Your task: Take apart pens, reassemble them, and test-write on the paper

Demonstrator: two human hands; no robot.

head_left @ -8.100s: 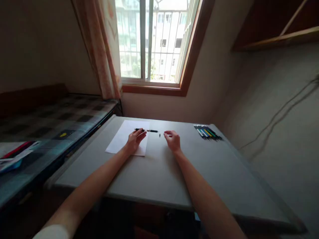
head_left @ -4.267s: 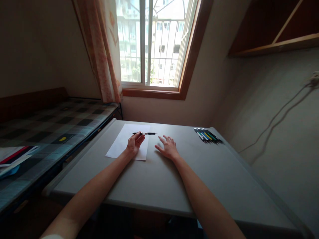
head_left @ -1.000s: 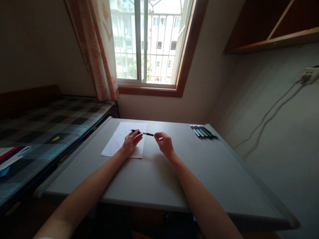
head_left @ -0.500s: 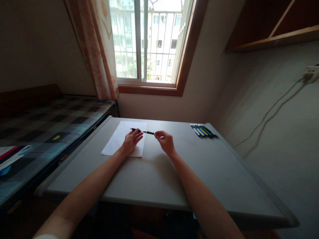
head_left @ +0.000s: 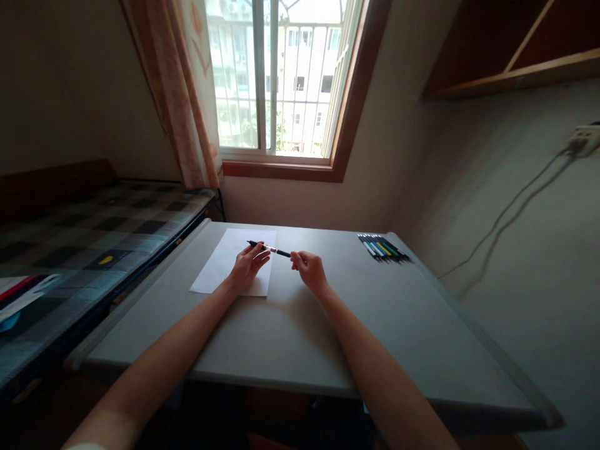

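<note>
While working two-handed, holds one black pen [head_left: 281, 252] between left hand [head_left: 246, 267], half curled with outer fingers spread, and right hand [head_left: 309, 271], closed on pen's end; has white paper [head_left: 213, 272] beneath left hand, row of assorted pens [head_left: 383, 248] right of right hand

pen [head_left: 282, 253]: black | paper [head_left: 218, 265]: white | table [head_left: 281, 337]: grey | mattress [head_left: 135, 219]: checked | curtain [head_left: 175, 81]: orange-pink
</note>
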